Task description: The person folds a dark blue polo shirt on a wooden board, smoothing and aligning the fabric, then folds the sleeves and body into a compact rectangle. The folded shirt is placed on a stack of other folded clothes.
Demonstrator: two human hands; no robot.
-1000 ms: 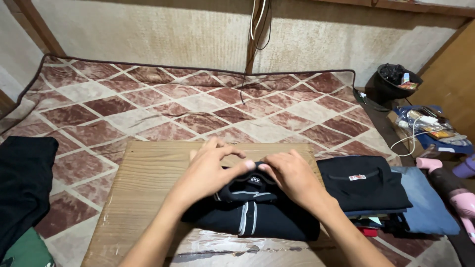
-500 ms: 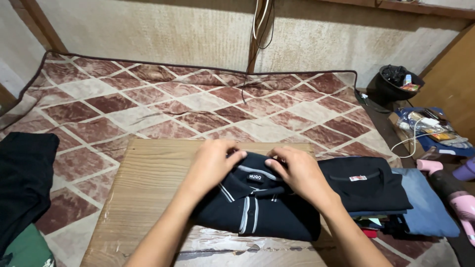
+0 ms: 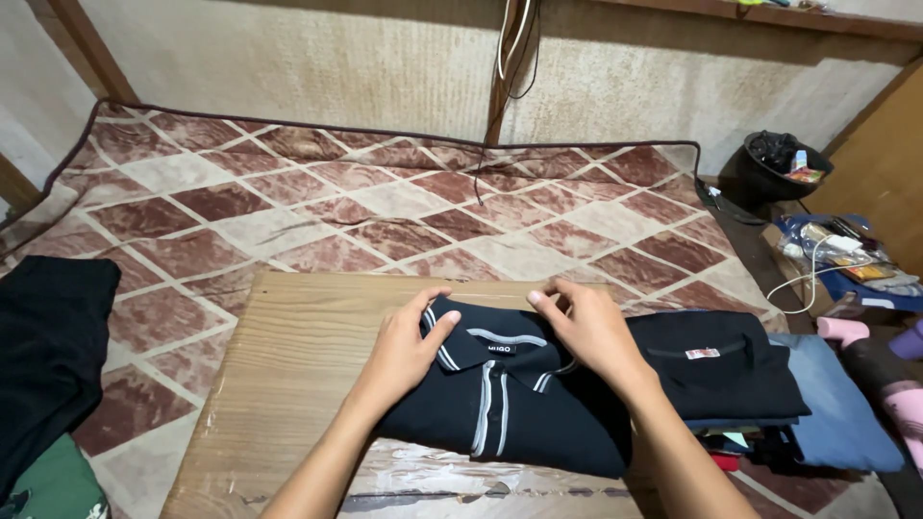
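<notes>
At 1 o'clock, against the wall, a black bin (image 3: 769, 173) holds dark waste with a few bright wrappers on top. Just below it, at 2 o'clock, a blue tray (image 3: 870, 285) carries a clear bag of small packets and a white cable (image 3: 806, 279) that loops off its edge.

The polo (image 3: 510, 404), black with white trim at collar and placket, lies folded on the board (image 3: 288, 384) at the centre of the view. The left hand (image 3: 409, 348) lies flat on the polo's left shoulder, fingers together, thumb pressing the collar's left point. The right hand (image 3: 591, 332) covers the right shoulder, its fingertips bunched at the collar's far edge; whether they pinch the cloth cannot be told.

At 3 o'clock, touching the polo's right side, sits a stack (image 3: 731, 370) of folded clothes with a black shirt on top and blue cloth (image 3: 846, 413) beneath. Beyond it, at the right edge, lies a pink dryer (image 3: 894, 380). At 9 o'clock a heap of black cloth (image 3: 48, 356) lies on the blanket (image 3: 288, 211), with green cloth (image 3: 58, 485) at 8 o'clock. A dark cord (image 3: 500, 96) hangs down the wall at 12 o'clock. Both forearms cross the board's near edge and hide part of the polo's lower corners.
</notes>
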